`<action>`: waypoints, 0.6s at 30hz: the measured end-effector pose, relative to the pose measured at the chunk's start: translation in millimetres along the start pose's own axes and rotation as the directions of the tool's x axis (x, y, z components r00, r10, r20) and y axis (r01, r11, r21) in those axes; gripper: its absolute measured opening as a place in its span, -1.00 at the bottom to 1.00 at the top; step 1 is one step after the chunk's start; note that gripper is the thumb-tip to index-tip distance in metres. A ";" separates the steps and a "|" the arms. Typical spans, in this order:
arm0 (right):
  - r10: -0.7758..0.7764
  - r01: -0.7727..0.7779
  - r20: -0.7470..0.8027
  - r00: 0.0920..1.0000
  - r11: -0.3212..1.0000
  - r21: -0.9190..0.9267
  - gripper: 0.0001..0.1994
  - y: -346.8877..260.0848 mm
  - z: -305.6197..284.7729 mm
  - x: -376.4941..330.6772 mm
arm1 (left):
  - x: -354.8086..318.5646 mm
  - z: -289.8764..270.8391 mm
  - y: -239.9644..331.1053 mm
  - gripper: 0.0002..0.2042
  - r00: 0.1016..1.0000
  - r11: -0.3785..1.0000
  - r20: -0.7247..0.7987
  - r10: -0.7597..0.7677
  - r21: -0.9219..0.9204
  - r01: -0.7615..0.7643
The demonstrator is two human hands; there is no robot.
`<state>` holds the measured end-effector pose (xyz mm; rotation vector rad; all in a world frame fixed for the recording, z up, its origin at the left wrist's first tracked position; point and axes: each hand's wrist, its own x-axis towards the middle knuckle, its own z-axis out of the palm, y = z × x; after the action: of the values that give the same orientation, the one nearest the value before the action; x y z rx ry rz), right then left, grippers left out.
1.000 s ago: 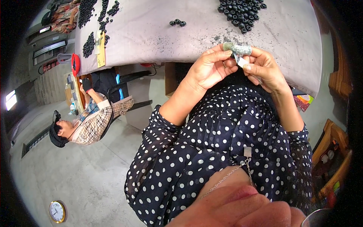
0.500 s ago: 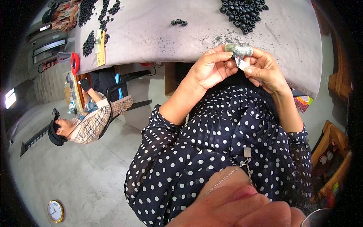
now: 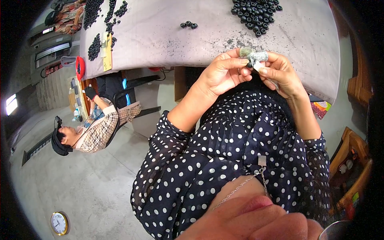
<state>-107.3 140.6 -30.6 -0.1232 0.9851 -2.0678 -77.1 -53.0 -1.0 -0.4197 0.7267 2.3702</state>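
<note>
My left hand [image 3: 225,72] is closed in a pinch on a small black rubber-like part [image 3: 250,64], mostly hidden by the fingers. Against that part, my right hand [image 3: 283,75] pinches a small flat blade [image 3: 257,66] with a whitish end between thumb and index finger. Both index fingers carry wraps: a greenish one [image 3: 245,52] on the left and a grey, speckled one [image 3: 260,56] on the right. The hands meet just over the table's near edge. Beyond them lies a heap of round black parts with holes [image 3: 256,16].
Black crumbs [image 3: 234,42] litter the cloth-covered table [image 3: 160,44]. A few black parts [image 3: 189,25] lie mid-table; more piles [image 3: 94,47] sit left, beside a yellow strip [image 3: 107,52] and a red bowl [image 3: 81,68]. Another person [image 3: 96,130] sits at left. A round clock [image 3: 59,223] shows lower left.
My hands have drawn slightly closer together. The blade has turned and now sits against the black part, which shows more between the fingers.
</note>
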 end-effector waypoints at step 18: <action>-0.051 0.048 0.107 0.993 0.998 0.038 -0.56 -6.6 6.8 -2.8 | -0.2 0.6 3.8 -0.80 1.000 1.000 -0.008 0.015 -0.011 -0.015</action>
<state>-106.9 140.8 -20.7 -0.2411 0.8872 -2.0992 -79.4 -55.3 1.1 -0.4298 0.7232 2.3883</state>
